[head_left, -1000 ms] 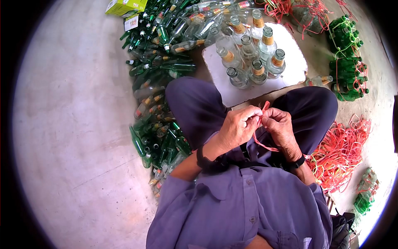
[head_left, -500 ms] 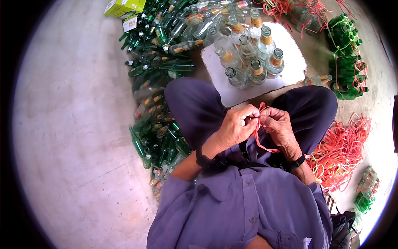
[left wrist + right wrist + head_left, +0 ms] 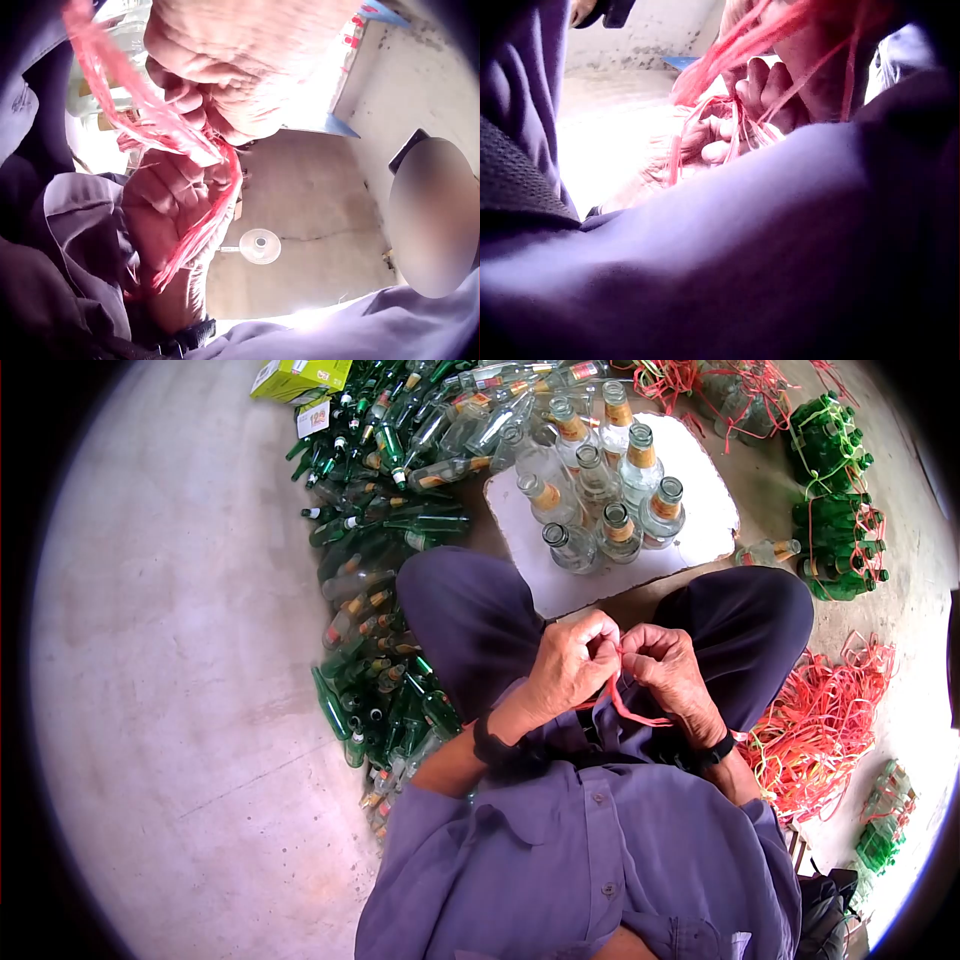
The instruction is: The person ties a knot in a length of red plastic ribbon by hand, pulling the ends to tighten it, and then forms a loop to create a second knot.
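In the head view, my left hand [image 3: 572, 665] and my right hand [image 3: 668, 672] meet over my lap, fingertips nearly together. Both pinch a red plastic twine [image 3: 628, 710], whose slack loops down between the wrists. Close up in the left wrist view, strands of the twine [image 3: 199, 232] run past the curled fingers of both hands. Frayed ends fan out around the fingers in the right wrist view. Ahead of my knees, several clear glass bottles [image 3: 600, 480] stand upright in a cluster on a white board [image 3: 700, 530].
Green and clear bottles [image 3: 390, 525] lie heaped along my left. A tangle of red twine [image 3: 815, 730] sits by my right knee. Tied bundles of green bottles [image 3: 840, 545] stand at the far right, and one clear bottle [image 3: 768, 554] lies beside the board.
The twine's upper end, which stuck up above the fingers, is now drawn down between them. Both hands have shifted slightly left, with a small gap opening between the fingertips.
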A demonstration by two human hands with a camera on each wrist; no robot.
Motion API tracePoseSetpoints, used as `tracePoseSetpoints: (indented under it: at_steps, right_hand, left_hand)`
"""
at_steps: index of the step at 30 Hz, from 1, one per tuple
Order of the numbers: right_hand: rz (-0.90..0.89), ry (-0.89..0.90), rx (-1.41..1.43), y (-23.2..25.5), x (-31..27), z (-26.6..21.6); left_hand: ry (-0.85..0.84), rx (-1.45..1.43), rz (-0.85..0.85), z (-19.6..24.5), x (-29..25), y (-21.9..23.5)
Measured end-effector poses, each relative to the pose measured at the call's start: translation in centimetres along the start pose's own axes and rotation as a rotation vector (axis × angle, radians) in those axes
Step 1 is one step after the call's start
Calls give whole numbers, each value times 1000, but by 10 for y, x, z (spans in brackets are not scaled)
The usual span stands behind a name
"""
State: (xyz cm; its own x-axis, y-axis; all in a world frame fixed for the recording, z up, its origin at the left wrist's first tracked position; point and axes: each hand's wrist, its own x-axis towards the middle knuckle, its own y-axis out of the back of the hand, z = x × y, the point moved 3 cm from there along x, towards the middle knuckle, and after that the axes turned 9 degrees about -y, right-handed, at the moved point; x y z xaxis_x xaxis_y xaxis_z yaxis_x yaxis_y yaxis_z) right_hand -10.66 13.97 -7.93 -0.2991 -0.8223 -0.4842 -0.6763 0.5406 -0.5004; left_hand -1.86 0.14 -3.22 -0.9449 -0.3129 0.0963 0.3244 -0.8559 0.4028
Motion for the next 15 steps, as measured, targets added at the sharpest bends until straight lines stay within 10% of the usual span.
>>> tracePoseSetpoints:
  at_steps: [15]
  right_hand:
    - [48, 103, -6, -3, -2, -2]
  left_hand:
    - [-264, 14, -62, 19, 5, 14]
